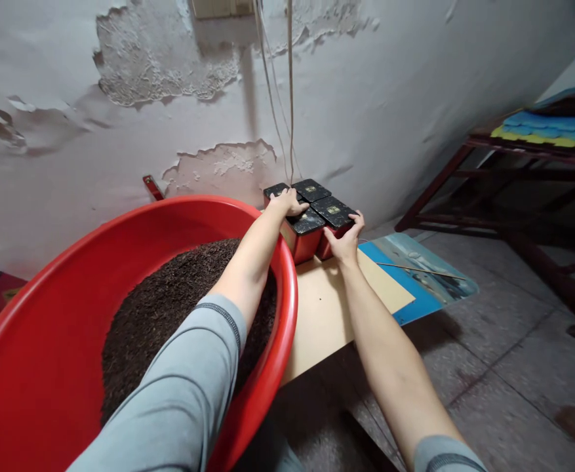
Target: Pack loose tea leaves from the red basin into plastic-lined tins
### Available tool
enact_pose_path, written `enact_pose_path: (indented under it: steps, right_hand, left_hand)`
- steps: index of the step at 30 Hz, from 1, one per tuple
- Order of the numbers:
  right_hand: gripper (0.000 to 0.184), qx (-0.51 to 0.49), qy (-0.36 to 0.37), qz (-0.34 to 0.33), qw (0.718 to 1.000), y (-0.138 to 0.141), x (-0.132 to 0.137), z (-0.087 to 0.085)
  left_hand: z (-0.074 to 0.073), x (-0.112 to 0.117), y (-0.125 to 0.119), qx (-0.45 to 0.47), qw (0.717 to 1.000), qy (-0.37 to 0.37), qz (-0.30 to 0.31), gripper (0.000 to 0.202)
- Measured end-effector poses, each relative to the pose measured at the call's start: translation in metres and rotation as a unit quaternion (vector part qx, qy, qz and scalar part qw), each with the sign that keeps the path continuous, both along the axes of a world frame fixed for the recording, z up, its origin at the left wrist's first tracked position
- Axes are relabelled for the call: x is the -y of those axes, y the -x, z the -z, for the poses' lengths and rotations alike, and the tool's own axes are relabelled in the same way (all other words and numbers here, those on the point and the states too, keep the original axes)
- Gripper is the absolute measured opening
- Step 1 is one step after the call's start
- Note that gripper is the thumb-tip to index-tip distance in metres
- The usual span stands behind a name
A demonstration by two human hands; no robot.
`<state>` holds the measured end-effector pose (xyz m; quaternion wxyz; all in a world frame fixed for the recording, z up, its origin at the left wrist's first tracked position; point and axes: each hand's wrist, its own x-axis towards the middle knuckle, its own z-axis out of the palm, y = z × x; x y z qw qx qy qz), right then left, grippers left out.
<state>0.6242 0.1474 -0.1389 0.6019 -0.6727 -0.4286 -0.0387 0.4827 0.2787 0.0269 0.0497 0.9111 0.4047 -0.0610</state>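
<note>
Several small red tins with black lids (322, 211) stand packed together in a block against the wall, at the far end of a tan board (324, 308). My left hand (290, 201) reaches over the red basin's rim and rests on the lids at the left, fingers curled down on a tin. My right hand (347, 237) presses against the front right tin (335, 215), fingers wrapped round its side and lid edge. Both arms are stretched out in grey sleeves.
A large red plastic basin (134, 229) heaped with dark loose tea leaves (169, 308) fills the left. A blue printed sheet (415, 269) lies on the board's right. Peeling wall and hanging cords (290, 98) behind; a dark wooden frame (513, 190) at right on a concrete floor.
</note>
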Motion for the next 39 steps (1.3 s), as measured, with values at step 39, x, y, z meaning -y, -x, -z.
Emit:
enact_pose_path:
  steps: [39]
  right_hand:
    - [0.054,0.564,0.417,-0.427,0.571,0.383,0.068,-0.077]
  left_hand:
    - [0.001,0.254,0.648,0.01,0.803,-0.133,-0.58,0.048]
